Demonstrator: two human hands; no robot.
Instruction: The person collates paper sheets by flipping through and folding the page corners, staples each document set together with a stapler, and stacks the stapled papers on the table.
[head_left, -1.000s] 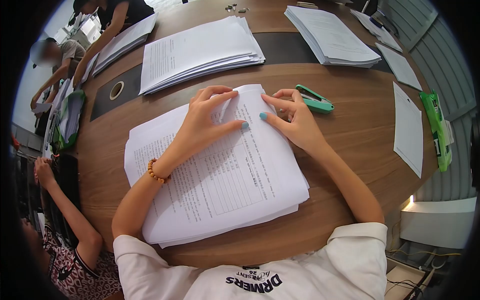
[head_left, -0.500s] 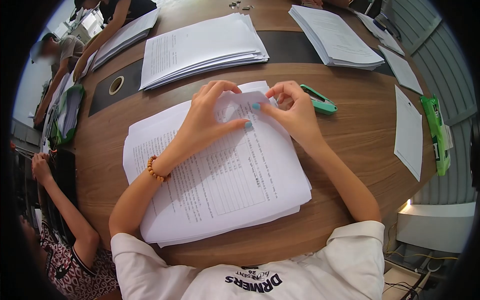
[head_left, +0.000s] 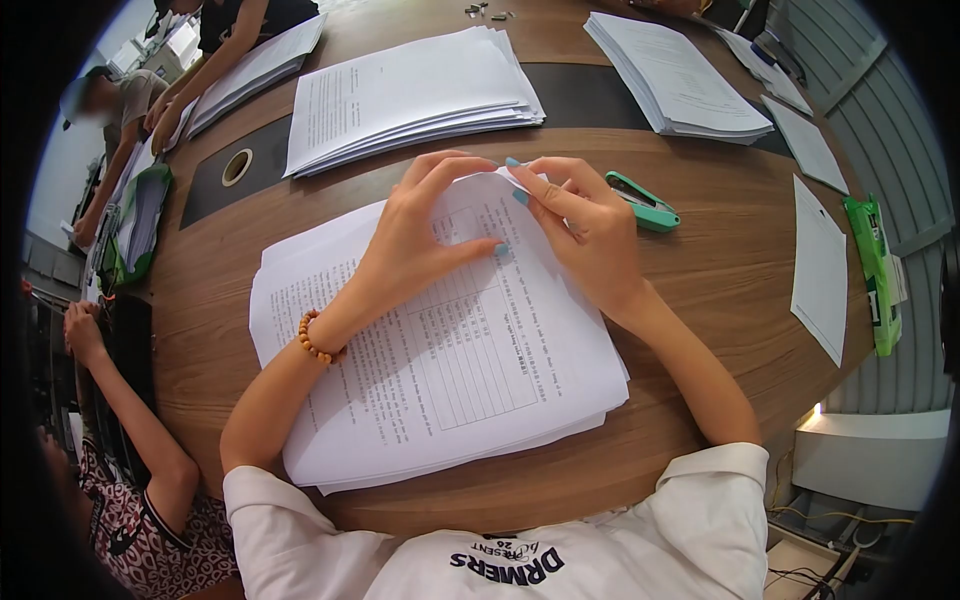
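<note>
A thick pile of printed sheets (head_left: 400, 400) lies on the wooden table in front of me, its far edge slightly lifted. My left hand (head_left: 425, 225) rests over its upper part, thumb and fingers spread, fingertips at the far edge. At the upper right corner my right hand (head_left: 590, 225) pinches the paper between thumb and index finger. Just beyond my right hand is a green stapler (head_left: 645, 203), partly hidden by it.
Large paper stacks (head_left: 410, 95) (head_left: 675, 75) lie farther back. A tape roll (head_left: 237, 167) sits at the left, single sheets (head_left: 818, 265) and a green package (head_left: 873, 275) at the right. Other people's arms (head_left: 140, 420) (head_left: 225, 50) show at the left.
My right hand has closed on the corner of the paper, its thumb moving up to the far edge. My left hand's fingers have shifted slightly toward it.
</note>
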